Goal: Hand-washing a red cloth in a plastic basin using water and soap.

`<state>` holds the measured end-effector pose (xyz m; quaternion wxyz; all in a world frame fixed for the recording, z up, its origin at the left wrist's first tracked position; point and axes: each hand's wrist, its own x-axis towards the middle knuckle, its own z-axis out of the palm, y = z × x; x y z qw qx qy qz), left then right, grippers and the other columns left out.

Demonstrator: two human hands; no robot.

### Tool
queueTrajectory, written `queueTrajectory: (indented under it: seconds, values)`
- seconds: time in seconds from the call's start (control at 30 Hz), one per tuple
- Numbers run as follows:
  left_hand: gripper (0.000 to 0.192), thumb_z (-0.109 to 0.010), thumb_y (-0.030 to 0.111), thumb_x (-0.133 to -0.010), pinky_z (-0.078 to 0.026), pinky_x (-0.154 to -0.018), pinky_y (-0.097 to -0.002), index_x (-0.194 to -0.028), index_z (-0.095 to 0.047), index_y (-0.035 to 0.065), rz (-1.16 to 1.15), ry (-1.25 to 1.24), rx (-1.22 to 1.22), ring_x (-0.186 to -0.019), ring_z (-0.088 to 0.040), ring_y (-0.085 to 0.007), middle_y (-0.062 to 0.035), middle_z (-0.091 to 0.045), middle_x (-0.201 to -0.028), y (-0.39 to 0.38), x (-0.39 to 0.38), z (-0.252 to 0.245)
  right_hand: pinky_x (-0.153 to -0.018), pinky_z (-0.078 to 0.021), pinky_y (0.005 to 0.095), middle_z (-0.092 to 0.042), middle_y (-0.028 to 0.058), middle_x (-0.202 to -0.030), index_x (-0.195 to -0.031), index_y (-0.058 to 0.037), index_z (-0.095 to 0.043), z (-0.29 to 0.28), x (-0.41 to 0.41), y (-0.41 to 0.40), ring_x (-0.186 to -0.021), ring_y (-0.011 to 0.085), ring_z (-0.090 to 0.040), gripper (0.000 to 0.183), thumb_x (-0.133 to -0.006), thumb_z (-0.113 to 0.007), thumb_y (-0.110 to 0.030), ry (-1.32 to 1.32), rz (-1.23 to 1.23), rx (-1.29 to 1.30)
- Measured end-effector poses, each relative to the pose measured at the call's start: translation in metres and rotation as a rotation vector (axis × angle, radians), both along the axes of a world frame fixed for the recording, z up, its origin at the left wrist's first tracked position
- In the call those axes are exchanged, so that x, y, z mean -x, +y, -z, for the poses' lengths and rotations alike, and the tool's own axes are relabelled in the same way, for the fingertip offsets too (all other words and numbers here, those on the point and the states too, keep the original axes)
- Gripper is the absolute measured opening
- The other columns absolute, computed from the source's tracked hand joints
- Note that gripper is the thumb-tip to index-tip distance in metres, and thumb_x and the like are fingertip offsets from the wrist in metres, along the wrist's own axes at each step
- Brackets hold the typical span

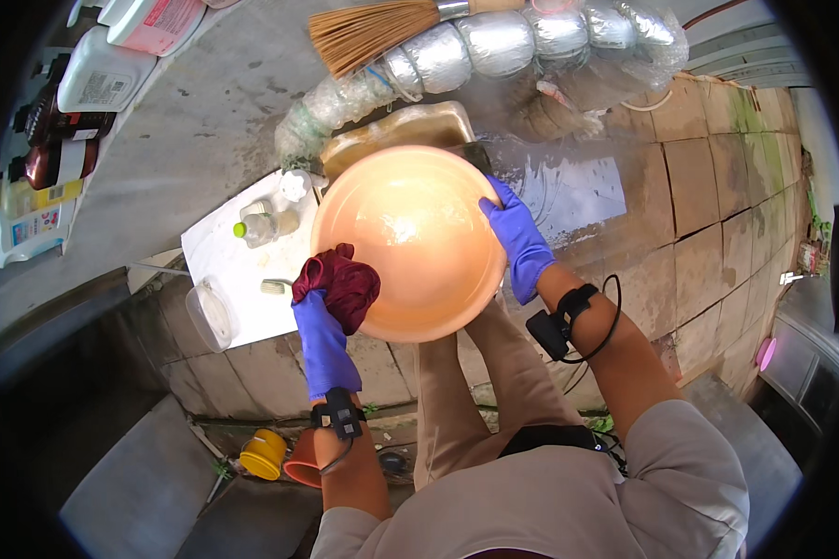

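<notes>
A large round peach-coloured plastic basin (419, 244) is held up in front of me, its inside wet and shiny. My right hand (514, 234), in a blue-purple rubber glove, grips the basin's right rim, with the thumb at the inner side. My left hand (318, 335), gloved alike, holds a bunched dark red cloth (342, 283) at the basin's lower left rim. The fingers of that hand are mostly hidden by the cloth. Below the basin show my legs on the paved floor.
Left of the basin, a white board (252, 279) bears a clear bottle with a green cap (259, 229), a brush (276, 287) and a clear plastic container (210, 318). A foil-wrapped pipe (496, 43) and a straw broom (370, 31) lie beyond. Wet paving (643, 272) spreads right; a yellow bucket (263, 454) stands lower left.
</notes>
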<state>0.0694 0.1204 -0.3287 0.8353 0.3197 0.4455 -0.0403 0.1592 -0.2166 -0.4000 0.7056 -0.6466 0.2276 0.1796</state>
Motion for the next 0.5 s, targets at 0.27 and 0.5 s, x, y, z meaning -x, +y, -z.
queueTrajectory:
  seconds: [0.27,0.5]
  values:
    - [0.039,-0.061,0.018,-0.096,-0.059,-0.08,-0.0464,-0.129,-0.056,-0.0019,0.105,0.036,-0.05,-0.095,-0.068,-0.0291,-0.0183,-0.064,-0.126,0.017,0.018,-0.037,-0.092,-0.0505,0.0289,-0.067,0.0076,-0.121,-0.143,-0.0066,-0.054,-0.029,0.052,0.015,-0.102,0.0139,-0.062,0.047,-0.097,-0.063,-0.011,0.019,0.088,0.015]
    - [0.038,-0.058,0.022,-0.098,-0.057,-0.079,-0.0496,-0.128,-0.055,-0.0016,0.185,0.058,-0.084,-0.092,-0.066,-0.0291,-0.0185,-0.063,-0.128,0.047,0.03,-0.068,-0.094,-0.0521,0.0312,-0.068,0.0093,-0.121,-0.14,-0.0003,-0.055,-0.056,0.116,0.03,-0.105,0.0169,-0.065,0.046,-0.095,-0.063,-0.008,0.229,0.139,-0.132]
